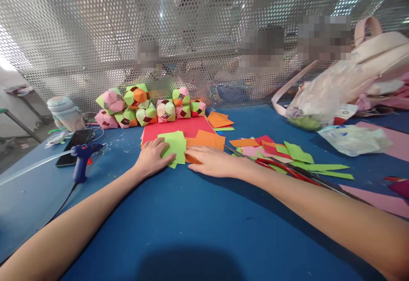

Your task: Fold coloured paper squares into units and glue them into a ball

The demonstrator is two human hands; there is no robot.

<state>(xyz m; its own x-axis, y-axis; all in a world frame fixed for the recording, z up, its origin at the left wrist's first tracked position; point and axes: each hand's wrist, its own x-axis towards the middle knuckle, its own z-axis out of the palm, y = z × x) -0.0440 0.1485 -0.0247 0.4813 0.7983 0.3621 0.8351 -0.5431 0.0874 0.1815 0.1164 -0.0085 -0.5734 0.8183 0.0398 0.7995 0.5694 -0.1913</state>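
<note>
My left hand (151, 157) lies with its fingers spread on the left side of a small stack of light green paper squares (176, 145), its thumb stretched over the lower part. To its right, my right hand (211, 161) rests fingers outstretched on orange paper squares (211, 139), its thumb apart below them. The green and orange sheets lie side by side, partly over larger red paper (188, 124). Part of the orange paper is covered by my right fingers.
Folded paper balls (146, 114) are stacked behind the red sheet. At left are a blue glue gun (82, 161), a phone (68, 155) and a cup (65, 112). Scissors (287, 168) lie among paper scraps (271, 149) on the right, near a bag (383, 55) and perforated screen (204, 16).
</note>
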